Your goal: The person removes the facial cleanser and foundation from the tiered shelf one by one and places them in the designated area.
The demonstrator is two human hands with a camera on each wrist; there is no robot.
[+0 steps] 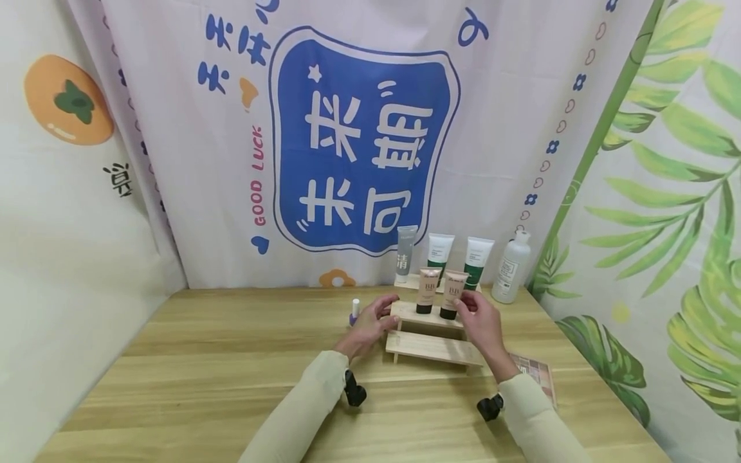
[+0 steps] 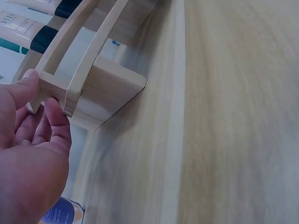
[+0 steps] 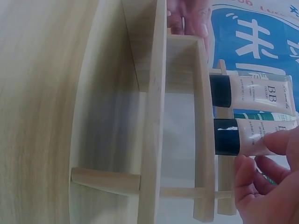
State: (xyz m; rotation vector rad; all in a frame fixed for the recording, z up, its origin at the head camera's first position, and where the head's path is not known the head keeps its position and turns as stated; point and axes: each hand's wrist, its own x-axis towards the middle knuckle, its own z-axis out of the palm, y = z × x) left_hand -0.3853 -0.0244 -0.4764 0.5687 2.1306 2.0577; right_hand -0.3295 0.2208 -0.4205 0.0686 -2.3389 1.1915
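My right hand (image 1: 482, 321) pinches a pink BB cream tube (image 3: 252, 136) with a black cap, standing cap down on the middle step of a wooden tiered display stand (image 1: 434, 346). Beside it on the same step stands a second BB cream tube (image 1: 428, 290). At the stand's left end my left hand (image 1: 371, 323) grips the edge of that step, thumb on top and fingers curled beneath, as the left wrist view shows. On the top step behind are a grey tube (image 1: 405, 256) and two white-and-green tubes (image 1: 440, 251), partly hidden by the BB creams.
A clear pump-necked bottle (image 1: 511, 269) stands right of the stand, near the curtain. Behind my left hand is a small purple bottle with a white cap (image 1: 356, 308). A flat printed palette or card (image 1: 535, 373) lies by my right forearm. Fabric curtains enclose the table.
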